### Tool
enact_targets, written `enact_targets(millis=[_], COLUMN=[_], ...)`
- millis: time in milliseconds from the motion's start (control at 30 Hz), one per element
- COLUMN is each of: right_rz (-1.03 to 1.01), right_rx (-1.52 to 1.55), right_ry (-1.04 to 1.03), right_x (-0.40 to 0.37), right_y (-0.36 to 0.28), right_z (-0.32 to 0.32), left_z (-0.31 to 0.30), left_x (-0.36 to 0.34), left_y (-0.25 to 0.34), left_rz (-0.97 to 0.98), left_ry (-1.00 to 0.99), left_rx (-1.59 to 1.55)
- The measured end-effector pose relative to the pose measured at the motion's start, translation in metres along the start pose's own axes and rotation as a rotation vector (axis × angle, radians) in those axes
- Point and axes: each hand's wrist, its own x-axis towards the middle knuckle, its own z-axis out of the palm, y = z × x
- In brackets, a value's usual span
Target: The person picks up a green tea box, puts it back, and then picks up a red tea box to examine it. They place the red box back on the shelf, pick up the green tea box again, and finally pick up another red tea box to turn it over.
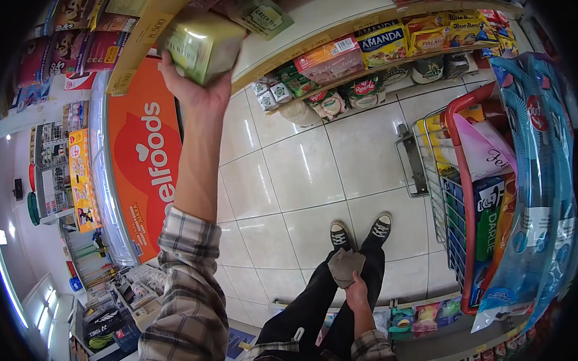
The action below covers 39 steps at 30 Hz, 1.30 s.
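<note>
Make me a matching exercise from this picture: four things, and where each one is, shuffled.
1. green box
2. grey item
3. Amanda packet
4. shoes

A. on a shelf
B. in the right hand
C. over the floor tiles
D. in the left hand

Pairs: 1-D, 2-B, 3-A, 4-C

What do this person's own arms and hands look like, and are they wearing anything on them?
The left hand and right hand are bare, with no gloves, rings or watch to be seen. The left sleeve is plaid, with dark and brownish lines over a pale ground, and ends partway along the forearm. The right sleeve is similarly plaid.
</note>
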Motion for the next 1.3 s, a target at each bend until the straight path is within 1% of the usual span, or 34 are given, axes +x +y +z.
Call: enact_targets(millis=[67,100,133,233,267,300,367,467,567,667,767,867,967,1067,1100,1167,1200,1267,1300], right_rz=[0.010,0.014,0.018,0.026,0.026,0.022,0.009,0.007,0.015,0.015,0.020,0.013,0.019,-0.007,-0.012,-0.019,-0.041,-0.067,-0.079], right_rx=[0.013,0.012,0.010,0.015,0.018,0.024,0.034,0.034,0.024,0.027,0.040,0.033,0.032,0.017,0.027,0.058,0.075,0.101,0.111], right_ry=[-0.031,-0.011,0.010,0.040,0.042,0.032,0.010,-0.001,0.024,0.028,0.017,0.039,0.016,0.026,0.010,-0.028,-0.054,-0.059,-0.053], right_x=[0.003,0.003,0.003,0.002,0.002,0.002,0.002,0.004,0.000,0.004,0.008,0.008,0.008,0.005,0.006,0.007,0.006,0.007,0.008], right_y=[0.000,0.000,0.001,0.002,0.002,0.002,0.002,0.003,-0.001,0.002,0.003,0.000,0.001,-0.001,-0.002,-0.003,-0.007,-0.013,-0.014], right_z=[-0.005,-0.005,-0.005,-0.006,-0.007,-0.006,-0.006,-0.006,-0.002,-0.006,-0.008,-0.003,-0.005,-0.005,-0.005,-0.010,-0.002,0.007,0.007], left_z=[0.016,0.020,0.014,0.015,0.013,0.015,0.013,0.021,0.008,0.021,0.012,0.018,0.010,0.027,0.033,0.040,0.034,0.018,0.015], left_x=[-0.020,-0.026,-0.022,-0.015,-0.007,-0.004,0.015,0.033,0.052,0.051,0.049,0.027,0.024,0.030,0.036,0.049,0.054,0.067,0.068], left_y=[0.001,0.002,0.005,0.001,-0.002,-0.002,0.003,0.006,0.007,0.006,-0.012,-0.042,-0.091,-0.113,-0.112,-0.109,-0.110,-0.118,-0.120], left_rz=[-0.162,-0.245,-0.278,-0.082,0.054,0.183,0.270,0.553,0.535,0.475,0.778,0.797,0.632,0.384,0.340,0.257,0.257,0.387,0.399], left_ry=[0.076,0.116,0.098,-0.082,-0.122,-0.103,-0.174,-0.278,-0.256,-0.220,-0.147,0.142,0.272,0.629,0.673,0.754,0.729,0.581,0.539], left_rx=[-0.003,-0.004,0.042,0.579,0.646,0.813,0.891,1.100,1.229,1.182,1.186,0.904,0.759,1.074,1.122,1.223,1.257,1.166,1.139])
